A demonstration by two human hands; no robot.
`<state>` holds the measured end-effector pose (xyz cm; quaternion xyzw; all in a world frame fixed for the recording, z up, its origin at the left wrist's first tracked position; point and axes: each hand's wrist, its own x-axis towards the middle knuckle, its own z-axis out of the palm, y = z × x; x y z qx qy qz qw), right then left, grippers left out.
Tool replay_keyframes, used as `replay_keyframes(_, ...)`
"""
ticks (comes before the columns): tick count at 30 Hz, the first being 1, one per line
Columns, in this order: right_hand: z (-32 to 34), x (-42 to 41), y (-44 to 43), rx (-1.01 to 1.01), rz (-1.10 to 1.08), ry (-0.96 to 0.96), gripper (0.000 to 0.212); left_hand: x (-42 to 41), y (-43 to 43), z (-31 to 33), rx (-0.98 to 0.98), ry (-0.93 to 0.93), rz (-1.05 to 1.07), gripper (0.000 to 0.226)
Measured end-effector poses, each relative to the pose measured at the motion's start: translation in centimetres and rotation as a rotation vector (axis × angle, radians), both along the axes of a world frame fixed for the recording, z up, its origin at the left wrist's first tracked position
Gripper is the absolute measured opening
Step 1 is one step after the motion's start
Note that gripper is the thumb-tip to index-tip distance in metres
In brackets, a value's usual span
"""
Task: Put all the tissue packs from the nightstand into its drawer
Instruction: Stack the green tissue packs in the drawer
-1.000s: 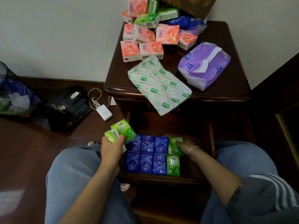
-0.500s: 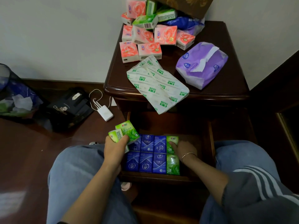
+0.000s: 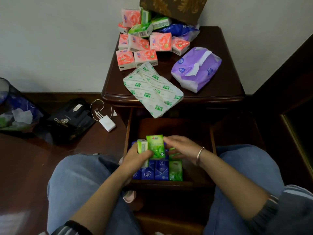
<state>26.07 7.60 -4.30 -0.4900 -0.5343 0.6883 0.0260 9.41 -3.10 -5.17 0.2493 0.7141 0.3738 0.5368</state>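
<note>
My left hand grips two green tissue packs above the open drawer. My right hand reaches across with its fingertips on the taller green pack. Below the hands, the drawer holds rows of blue packs and a green pack. On the nightstand lie several pink packs, green packs, a blue bag, a purple soft pack and a white ROYO pack that overhangs the front edge.
A patterned brown box leans at the back of the nightstand. On the floor at left are a white charger with cable, a black bag and a mesh bin. My knees flank the drawer.
My left hand has carried the green packs rightward over the drawer. My right hand has lifted off the green packs in the drawer and moved left onto the held pack.
</note>
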Motion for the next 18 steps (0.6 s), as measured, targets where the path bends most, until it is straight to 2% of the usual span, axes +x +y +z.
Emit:
replay_keyframes(4, 0.3, 2.2, -0.5, 0.026, -0.035, -0.003, 0.033, 3.1, 0.4, -0.2, 0.004, -0.029, -0.146, 0.045)
replay_keyframes(6, 0.2, 4.0, 0.4, -0.034, -0.086, -0.014, 0.029, 3.9, 0.6, -0.6, -0.021, -0.034, -0.134, 0.071)
replay_keyframes(8, -0.4, 5.9, 1.4, 0.043, -0.139, -0.161, 0.025, 3.9, 0.9, -1.1, -0.118, -0.071, -0.075, 0.099)
replay_keyframes(9, -1.1, 6.8, 1.7, 0.113, -0.137, -0.275, 0.023, 3.7, 1.0, -1.5, -0.161, -0.112, -0.023, 0.101)
replay_keyframes(12, -3.4, 7.8, 1.3, 0.186, 0.002, -0.535, 0.022, 2.9, 1.1, -2.6, -0.196, -0.203, 0.085, 0.066)
replay_keyframes(15, -5.2, 6.9, 0.1, 0.209, 0.249, -0.701, 0.046, 2.8, 0.8, -3.0, -0.163, 0.003, 0.015, 0.034)
replay_keyframes(18, -6.3, 6.2, -0.4, 0.293, 0.454, -0.804, 0.052, 2.5, 0.4, -3.0, -0.129, 0.045, 0.018, 0.027)
